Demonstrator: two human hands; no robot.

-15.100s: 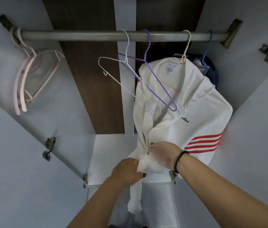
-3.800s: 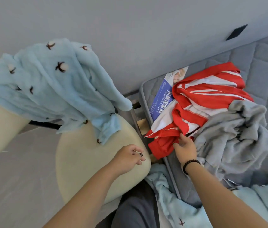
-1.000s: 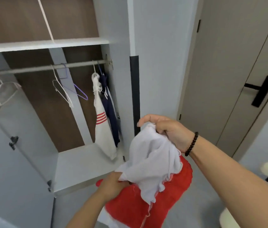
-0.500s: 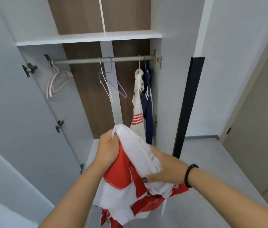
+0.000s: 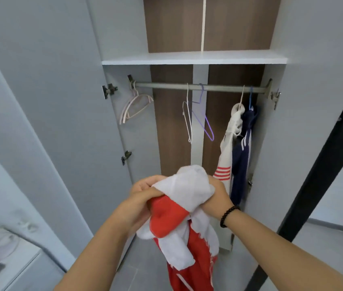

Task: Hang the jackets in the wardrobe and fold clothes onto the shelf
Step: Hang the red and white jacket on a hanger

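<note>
Both your left hand (image 5: pixel 143 194) and right hand (image 5: pixel 215 196) clutch the limp red-and-white jacket (image 5: pixel 184 223) (light, floppy) at lower centre; regrip its collar.

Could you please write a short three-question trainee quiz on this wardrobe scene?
1. True or false: the white jacket and navy jacket hang at the right end of the rail.
2. Which bare hangers hang mid-rail?
A. white hanger and purple hanger
B. two black ones
C. none
3. What do the left hand and right hand grip?

Key:
1. True.
2. A; the pink hangers hang at the left end.
3. The bunched red-and-white jacket.
</note>
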